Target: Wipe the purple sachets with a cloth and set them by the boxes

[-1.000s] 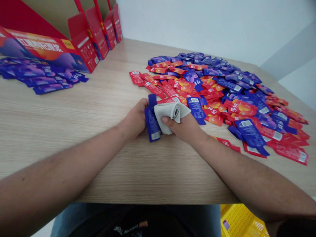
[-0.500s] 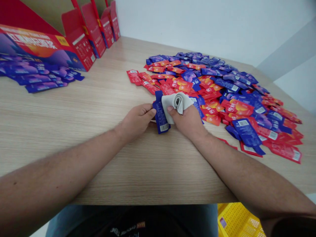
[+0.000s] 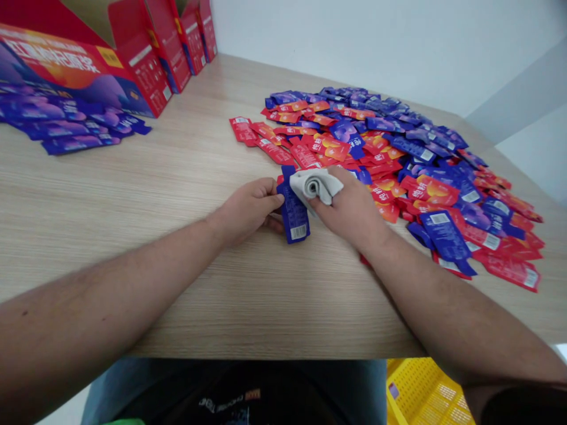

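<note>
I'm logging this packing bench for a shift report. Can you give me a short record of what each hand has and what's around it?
Left hand: fingers grip the blue sachet by its edge
Right hand: holds a folded grey cloth against that sachet
Beside hands: heap of red and blue sachets on a wood-grain table
Rest: red cardboard display boxes, purple sachets, yellow plastic crate below the table edge
</note>
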`<state>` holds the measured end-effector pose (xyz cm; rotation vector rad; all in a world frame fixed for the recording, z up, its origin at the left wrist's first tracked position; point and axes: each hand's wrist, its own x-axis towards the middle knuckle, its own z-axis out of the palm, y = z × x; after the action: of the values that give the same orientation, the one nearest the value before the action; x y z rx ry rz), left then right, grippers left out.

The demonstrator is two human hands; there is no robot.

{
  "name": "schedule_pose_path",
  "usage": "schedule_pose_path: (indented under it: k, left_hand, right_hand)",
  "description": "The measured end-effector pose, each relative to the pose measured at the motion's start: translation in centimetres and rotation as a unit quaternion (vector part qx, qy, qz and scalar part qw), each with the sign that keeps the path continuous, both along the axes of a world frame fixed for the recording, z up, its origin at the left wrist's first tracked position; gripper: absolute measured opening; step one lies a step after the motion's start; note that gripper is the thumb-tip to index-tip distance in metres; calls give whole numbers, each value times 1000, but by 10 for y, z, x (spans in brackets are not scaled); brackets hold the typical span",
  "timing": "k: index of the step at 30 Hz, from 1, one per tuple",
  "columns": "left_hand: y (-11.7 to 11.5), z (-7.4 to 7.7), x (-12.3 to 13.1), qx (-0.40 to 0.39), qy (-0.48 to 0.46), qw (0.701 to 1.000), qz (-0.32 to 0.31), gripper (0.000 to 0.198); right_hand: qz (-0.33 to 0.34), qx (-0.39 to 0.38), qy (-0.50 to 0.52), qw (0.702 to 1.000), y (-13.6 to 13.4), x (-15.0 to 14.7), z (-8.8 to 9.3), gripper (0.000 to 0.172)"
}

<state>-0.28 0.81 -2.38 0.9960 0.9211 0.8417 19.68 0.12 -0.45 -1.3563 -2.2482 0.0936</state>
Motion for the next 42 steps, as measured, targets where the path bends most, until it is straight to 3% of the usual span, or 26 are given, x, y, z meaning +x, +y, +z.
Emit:
schedule_pose_path:
  k: [4, 9, 14, 18, 22, 27, 32, 36, 40, 42]
  left_hand:
    - [0, -3, -1, 48, -15, 999, -13, 13]
    - [0, -5, -4, 66, 3, 996, -56, 8]
    - [2, -5, -6, 134, 29, 989, -61, 7]
    - [2, -7, -5, 115, 31, 992, -42, 11]
    - [0, -2, -3, 62, -13, 997, -32, 11]
    - [1, 5, -3, -10, -29, 999, 9, 14]
    - [0, 9, 0, -2, -13, 999, 44, 15]
    - [2, 11, 0, -27, -33, 998, 40, 13]
    - [3, 9, 0, -10, -47, 996, 75, 15]
    - [3, 8, 0, -8, -42, 996, 74, 14]
  right_hand:
    - [59, -25, 14, 998, 1, -1, 0, 24]
    - [6, -24, 45, 999, 4, 0, 2, 26]
    - [65, -39, 34, 997, 4, 0, 2, 29]
    - [23, -24, 52, 998, 4, -1, 1, 26]
    - [84, -46, 51, 994, 0, -3, 0, 28]
    - [36, -31, 30, 998, -1, -2, -2, 23]
    - [173, -91, -15, 981, -7, -5, -3, 27]
    - [95, -40, 12, 995, -6, -4, -6, 22]
    - [176, -54, 1, 983, -5, -2, -6, 27]
    - [178, -56, -1, 982, -4, -1, -5, 27]
